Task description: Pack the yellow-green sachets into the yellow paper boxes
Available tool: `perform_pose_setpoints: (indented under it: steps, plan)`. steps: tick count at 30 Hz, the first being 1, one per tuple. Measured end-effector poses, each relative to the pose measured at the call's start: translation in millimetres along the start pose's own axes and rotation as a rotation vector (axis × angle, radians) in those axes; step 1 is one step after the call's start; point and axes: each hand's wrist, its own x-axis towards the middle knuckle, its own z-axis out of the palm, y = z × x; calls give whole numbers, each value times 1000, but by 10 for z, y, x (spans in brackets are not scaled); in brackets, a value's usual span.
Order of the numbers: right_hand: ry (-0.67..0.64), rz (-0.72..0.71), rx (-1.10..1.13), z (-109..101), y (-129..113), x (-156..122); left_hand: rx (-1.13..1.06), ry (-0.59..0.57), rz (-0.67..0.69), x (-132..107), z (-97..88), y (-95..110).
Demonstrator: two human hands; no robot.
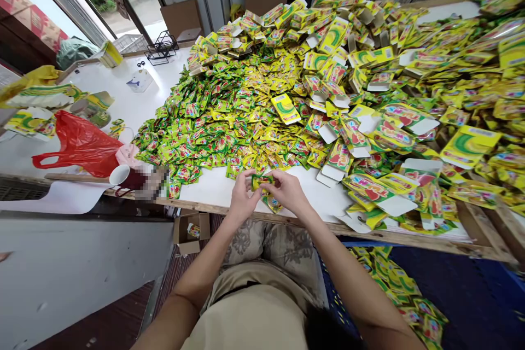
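My left hand and my right hand meet at the near edge of the white table, fingers pinched together on a small green and yellow sachet. Another sachet lies just under my right hand. A huge heap of the same small sachets spreads across the table ahead. Flat yellow-green cartons lie piled to the right.
A red plastic bag and a white cup sit at the left edge. A small open cardboard box stands on the floor. A blue crate at lower right holds filled packs. A wire rack stands far left.
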Motion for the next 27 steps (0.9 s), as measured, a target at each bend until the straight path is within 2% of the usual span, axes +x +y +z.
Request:
perform_pose_setpoints:
  steps: [2,6,8,10,13,15,17,21,27]
  plan:
    - [-45,13,21,-39,32,-19,10,-33,-11,7,11,-31]
    - [-266,-26,8,-151,92,-33,53,-184,-2,28,40,-40]
    - [-301,-25,-28,-228,124,-30,46,-197,3,32,74,-21]
    - [-245,-6,-16,-324,185,-34,87,-148,19,22,119,-2]
    - [-13,97,108,-476,373,-66,330,-96,32,-18,197,3]
    - [180,187,162,-540,542,-97,555,-128,6,-48,260,-19]
    - [305,247,170,-551,701,-131,745,-184,-33,-65,327,-56]
    - [396,310,180,-458,864,-194,915,-245,-40,-48,397,-128]
    - [391,312,162,-346,764,-243,770,-230,98,-7,233,-168]
